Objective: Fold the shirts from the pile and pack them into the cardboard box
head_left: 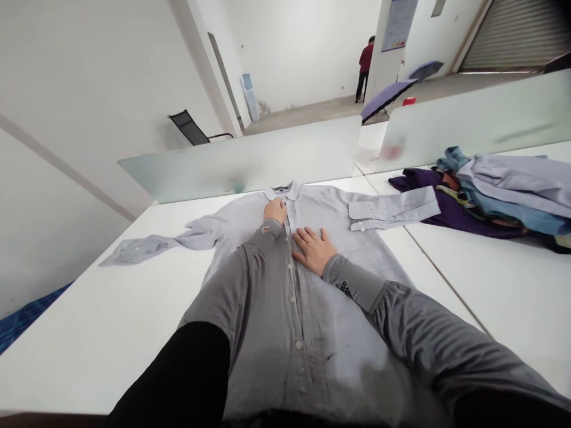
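Observation:
A light grey button-up shirt lies face up across the white table, collar at the far end and front placket running toward me. Near the collar, my left hand is closed on the placket edge, fingers curled under. My right hand rests flat on the chest to the right of the placket, fingers spread. The left-side sleeve is twisted and stretches outward over the table. On the other side, the right-side sleeve extends toward a clothes pile, its buttoned cuff folded back near the shoulder.
Folded and crumpled clothes are heaped on the right part of the white table. Frosted dividers line its far edge. Beyond stand a black mesh chair, open umbrellas, a water dispenser and a person.

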The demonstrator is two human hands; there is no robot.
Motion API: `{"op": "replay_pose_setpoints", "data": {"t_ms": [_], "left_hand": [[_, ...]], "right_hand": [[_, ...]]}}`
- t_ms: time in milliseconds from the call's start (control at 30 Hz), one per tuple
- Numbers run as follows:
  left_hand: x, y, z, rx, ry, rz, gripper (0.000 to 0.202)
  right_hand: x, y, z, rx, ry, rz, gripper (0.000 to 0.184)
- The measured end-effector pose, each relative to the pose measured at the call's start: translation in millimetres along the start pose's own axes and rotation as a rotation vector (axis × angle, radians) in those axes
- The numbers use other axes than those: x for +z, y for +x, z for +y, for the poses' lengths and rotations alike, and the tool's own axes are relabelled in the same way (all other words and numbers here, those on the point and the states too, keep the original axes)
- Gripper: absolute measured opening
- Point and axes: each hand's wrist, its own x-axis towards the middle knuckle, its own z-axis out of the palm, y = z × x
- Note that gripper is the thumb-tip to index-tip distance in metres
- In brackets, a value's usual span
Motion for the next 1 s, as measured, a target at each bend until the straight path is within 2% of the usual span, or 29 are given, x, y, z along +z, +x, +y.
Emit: {"op": "replay_pose_setpoints", "data": {"t_ms": [133, 333, 500, 633, 733, 867, 1000], "left_hand": [[16.0, 0.4, -2.1, 0.081, -0.053, -0.038, 0.036], [20.7, -7.1, -10.4, 0.185, -0.083, -0.088, 0.038], [18.1, -19.9, 1.6, 0.109, -0.012, -0.151, 0.054], [1.7, -40.7, 9.7, 0.011, -0.067, -0.065, 0.051], [-20.5, -77.4, 6.9, 0.056, -0.067, -0.052, 0.038], [-53.2, -158.7, 1.4, 0.179, -0.038, -0.108, 0.02], [-69.9, -235.7, 7.2, 0.255, -0.013, -0.228, 0.03]], "right_hand": [[-0.9, 0.2, -0.7, -0.009, -0.002, -0.009, 0.061], [0.5, 1.0, -0.8, -0.009, -0.017, -0.003, 0.06], [1.4, 2.4, -0.7, -0.008, -0.031, -0.009, 0.061], [0.7, 2.2, -0.6, -0.007, -0.045, -0.023, 0.059], [-0.2, 2.4, -0.6, -0.022, -0.044, -0.028, 0.056], [-4.2, 5.6, -0.7, -0.027, -0.014, -0.02, 0.056], [-16.6, -1.0, -4.4, 0.005, 0.036, -0.024, 0.051]]}}
